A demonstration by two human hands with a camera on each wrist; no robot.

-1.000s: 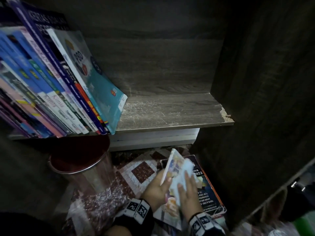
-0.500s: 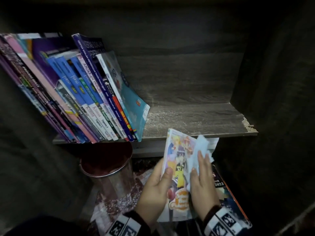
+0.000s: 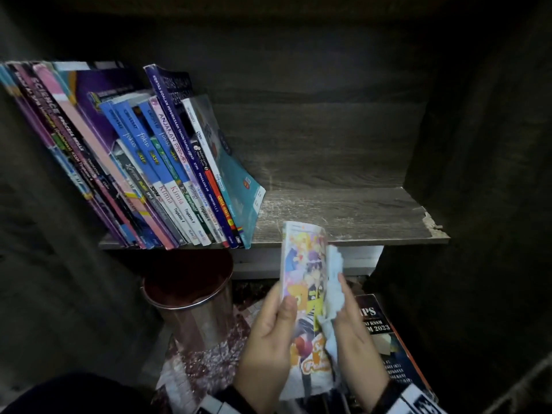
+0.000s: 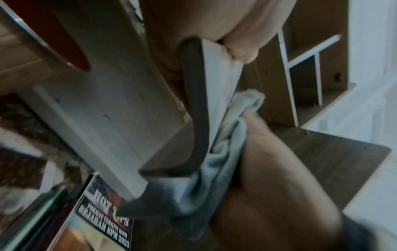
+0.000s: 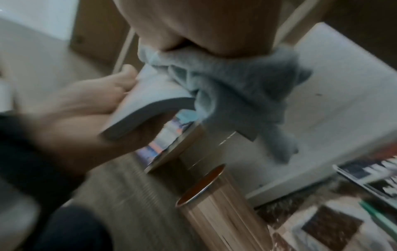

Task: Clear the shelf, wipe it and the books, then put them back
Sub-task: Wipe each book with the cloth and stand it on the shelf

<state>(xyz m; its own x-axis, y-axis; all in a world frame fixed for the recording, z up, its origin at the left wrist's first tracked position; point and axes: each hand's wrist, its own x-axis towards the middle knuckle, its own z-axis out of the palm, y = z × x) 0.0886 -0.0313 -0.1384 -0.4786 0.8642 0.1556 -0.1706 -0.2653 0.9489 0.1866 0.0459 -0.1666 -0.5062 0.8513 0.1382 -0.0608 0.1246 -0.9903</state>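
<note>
A thin comic book (image 3: 304, 297) with a bright cartoon cover stands upright in front of the wooden shelf (image 3: 343, 216). My left hand (image 3: 268, 333) grips its left edge, thumb on the cover. My right hand (image 3: 355, 330) holds a pale cloth (image 3: 334, 282) against the book's right edge. The left wrist view shows the book's page edge (image 4: 217, 81) with the cloth (image 4: 223, 147) bunched beside it. In the right wrist view the cloth (image 5: 236, 95) drapes over the book (image 5: 148, 105). A row of leaning books (image 3: 143, 165) fills the shelf's left half.
A shiny metal bin (image 3: 191, 303) with a dark red inside stands on the floor under the shelf's left part. A dark book (image 3: 385, 339) lies on the patterned floor mat (image 3: 197, 366) beneath my right hand. The cabinet's side wall (image 3: 478, 174) closes off the right.
Both hands have lifted the comic book from near the floor up to the shelf's front edge. The cloth has slid from the cover to the book's right edge. The view has shifted right.
</note>
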